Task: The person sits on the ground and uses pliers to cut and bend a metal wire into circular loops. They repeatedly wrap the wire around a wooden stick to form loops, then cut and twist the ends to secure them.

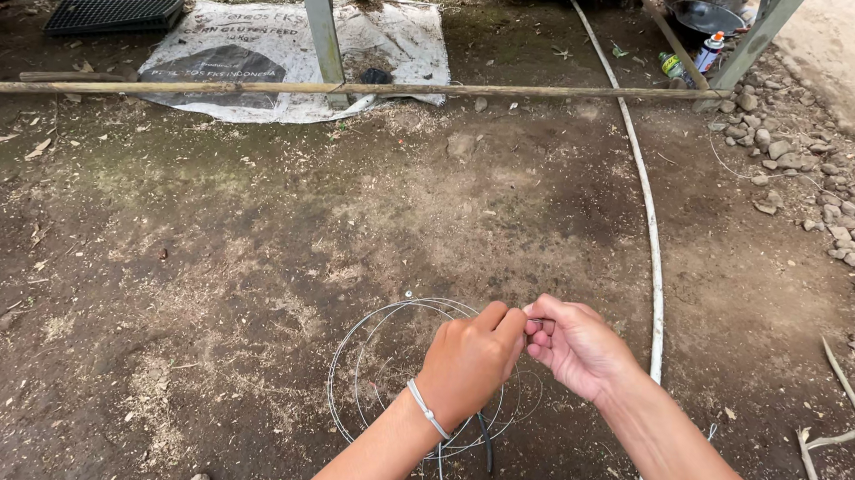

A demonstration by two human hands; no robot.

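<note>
A coil of thin grey wire (372,351) hangs in loops over bare soil below my hands. My left hand (469,363), with a thin bracelet on the wrist, is closed in a fist around the wire at the coil's upper right. My right hand (576,343) meets it knuckle to knuckle and pinches the wire's end between thumb and fingers. A dark tool handle (485,445) pokes down below my left wrist; what holds it is hidden.
A white hose (653,256) runs across the ground just right of my hands. Long bamboo poles (358,88) lie across the back, by metal posts (318,17), a printed sack (260,48) and a black seed tray (112,14). Stones (832,198) and sticks lie at right.
</note>
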